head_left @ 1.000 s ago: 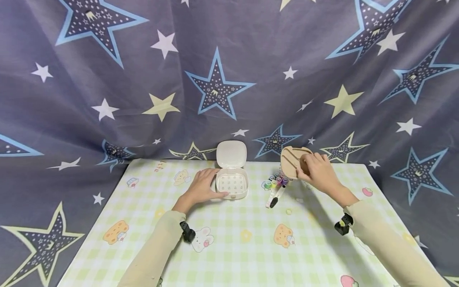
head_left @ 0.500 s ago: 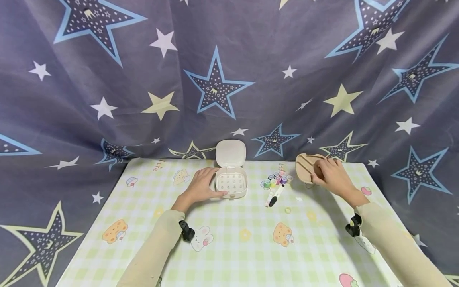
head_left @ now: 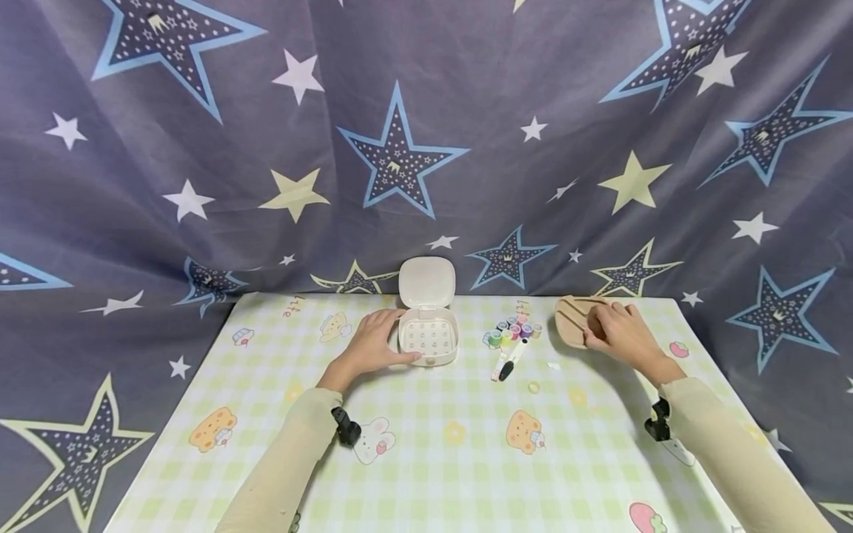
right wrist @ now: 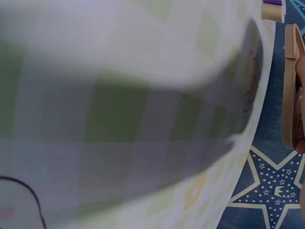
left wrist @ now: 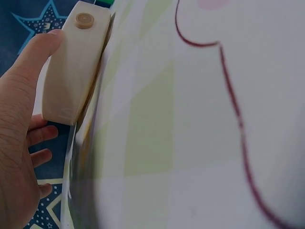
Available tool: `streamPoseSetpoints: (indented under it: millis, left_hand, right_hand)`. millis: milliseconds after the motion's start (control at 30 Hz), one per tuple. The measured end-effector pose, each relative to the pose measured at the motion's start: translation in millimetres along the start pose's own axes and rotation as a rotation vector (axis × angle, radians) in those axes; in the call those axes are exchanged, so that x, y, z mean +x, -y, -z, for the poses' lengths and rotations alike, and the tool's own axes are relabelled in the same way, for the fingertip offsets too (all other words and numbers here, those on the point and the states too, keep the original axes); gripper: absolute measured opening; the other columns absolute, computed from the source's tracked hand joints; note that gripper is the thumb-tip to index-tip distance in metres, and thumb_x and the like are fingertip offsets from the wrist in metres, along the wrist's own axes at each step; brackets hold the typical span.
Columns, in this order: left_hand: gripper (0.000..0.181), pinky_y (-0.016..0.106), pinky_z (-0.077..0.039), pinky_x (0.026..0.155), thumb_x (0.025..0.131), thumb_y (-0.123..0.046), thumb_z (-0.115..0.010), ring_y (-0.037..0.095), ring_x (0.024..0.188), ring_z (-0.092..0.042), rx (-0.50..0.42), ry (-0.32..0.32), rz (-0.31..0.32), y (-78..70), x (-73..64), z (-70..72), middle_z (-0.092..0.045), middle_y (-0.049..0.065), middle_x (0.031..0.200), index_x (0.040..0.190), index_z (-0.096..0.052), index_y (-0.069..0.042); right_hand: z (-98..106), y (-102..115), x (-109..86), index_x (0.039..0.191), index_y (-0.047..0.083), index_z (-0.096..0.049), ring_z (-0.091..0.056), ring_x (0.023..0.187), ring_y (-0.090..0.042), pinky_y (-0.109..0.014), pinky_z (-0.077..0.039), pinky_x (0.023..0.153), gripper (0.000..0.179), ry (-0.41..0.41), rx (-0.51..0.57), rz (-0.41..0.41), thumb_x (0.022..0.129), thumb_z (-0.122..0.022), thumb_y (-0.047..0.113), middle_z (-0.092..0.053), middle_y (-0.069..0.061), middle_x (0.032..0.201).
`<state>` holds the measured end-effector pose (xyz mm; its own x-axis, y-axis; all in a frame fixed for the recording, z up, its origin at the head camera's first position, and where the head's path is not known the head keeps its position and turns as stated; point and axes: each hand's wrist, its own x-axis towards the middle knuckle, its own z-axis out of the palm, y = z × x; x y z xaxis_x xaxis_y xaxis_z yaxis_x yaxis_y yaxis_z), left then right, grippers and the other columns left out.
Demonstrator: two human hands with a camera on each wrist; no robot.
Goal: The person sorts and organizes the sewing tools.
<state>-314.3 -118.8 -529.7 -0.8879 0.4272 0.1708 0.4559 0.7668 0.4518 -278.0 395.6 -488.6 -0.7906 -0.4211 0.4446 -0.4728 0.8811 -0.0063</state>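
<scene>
The left hand (head_left: 372, 346)'s grip grasps the white sewing box (head_left: 445, 360), thumb at the front, fingers around its nine o'clock side. The box stands on the checked counter (head_left: 460, 474), its lid (head_left: 427, 281) raised at twelve o'clock, above a pegged base (head_left: 429, 339). At three o'clock from the box are colored thread spools (head_left: 514, 332); farther out the same way, the right hand (head_left: 623, 334)'s grip pinches a beige ridged tray (head_left: 569, 323). A small ring (head_left: 534, 387) lies at five o'clock from the spools.
</scene>
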Motion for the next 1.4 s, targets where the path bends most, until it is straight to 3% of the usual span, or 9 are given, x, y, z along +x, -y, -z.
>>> streamPoseSetpoints:
  millis: [533, 867, 1100, 1167, 1333, 1400]
  left_hand:
    - [0.101, 0.056, -0.025, 0.122, 0.073, -0.063, -0.082, 0.033, 0.143, -0.042, -0.005, 0.003, -0.005, -4.3, 0.8, 5.4, -0.051, 0.011, 0.149, 0.153, -0.043, -0.013]
    - [0.1, 0.057, -0.026, 0.122, 0.074, -0.062, -0.082, 0.034, 0.143, -0.042, -0.018, 0.006, 0.004, -5.5, 1.1, 7.1, -0.052, 0.012, 0.149, 0.152, -0.045, -0.012]
    - [0.101, 0.056, -0.025, 0.122, 0.073, -0.06, -0.083, 0.034, 0.143, -0.042, -0.03, 0.005, 0.006, -3.8, -1.5, 3.8, -0.052, 0.011, 0.149, 0.152, -0.045, -0.011]
    - [0.101, 0.056, -0.025, 0.122, 0.073, -0.061, -0.083, 0.034, 0.144, -0.041, -0.024, 0.005, 0.004, -2.7, -1.1, 2.8, -0.051, 0.011, 0.15, 0.153, -0.044, -0.012]
    - [0.102, 0.055, -0.023, 0.123, 0.074, -0.063, -0.081, 0.034, 0.146, -0.039, -0.015, 0.013, 0.01, -0.4, 0.0, 1.0, -0.049, 0.011, 0.152, 0.154, -0.042, -0.014]
    - [0.103, 0.055, -0.023, 0.124, 0.074, -0.063, -0.081, 0.033, 0.147, -0.039, -0.019, 0.019, 0.016, -0.3, 0.0, 0.5, -0.048, 0.011, 0.153, 0.155, -0.041, -0.015]
  right_hand:
    - [-20.7, -3.1, -11.3, 0.089, 0.012, -0.054, -0.04, 0.075, -0.02, -0.038, -0.026, 0.074, 0.022, 0.153, -0.002, -0.056, 0.087, -0.069, 0.028, -0.043, 0.003, 0.073]
    - [-25.4, -0.9, -10.1, 0.094, 0.009, -0.057, -0.042, 0.076, -0.022, -0.041, -0.03, 0.074, 0.024, 0.177, 0.001, -0.062, 0.086, -0.069, 0.028, -0.049, -0.001, 0.076]
    - [-26.9, 0.2, -10.5, 0.095, 0.01, -0.057, -0.044, 0.076, -0.021, -0.04, -0.033, 0.073, 0.022, 0.237, 0.016, -0.077, 0.087, -0.067, 0.029, -0.051, 0.001, 0.077]
    - [-27.2, 0.3, -10.3, 0.094, 0.011, -0.057, -0.045, 0.077, -0.021, -0.039, -0.033, 0.072, 0.022, 0.248, 0.02, -0.076, 0.088, -0.068, 0.028, -0.057, -0.003, 0.082]
    - [-27.3, 0.4, -9.6, 0.095, 0.011, -0.056, -0.051, 0.083, -0.025, -0.039, -0.033, 0.073, 0.022, 0.269, 0.019, -0.081, 0.09, -0.067, 0.03, -0.068, -0.017, 0.114]
    - [-26.5, 0.1, -9.2, 0.095, 0.012, -0.056, -0.051, 0.083, -0.025, -0.039, -0.033, 0.073, 0.022, 0.286, 0.017, -0.086, 0.09, -0.067, 0.03, -0.068, -0.016, 0.111]
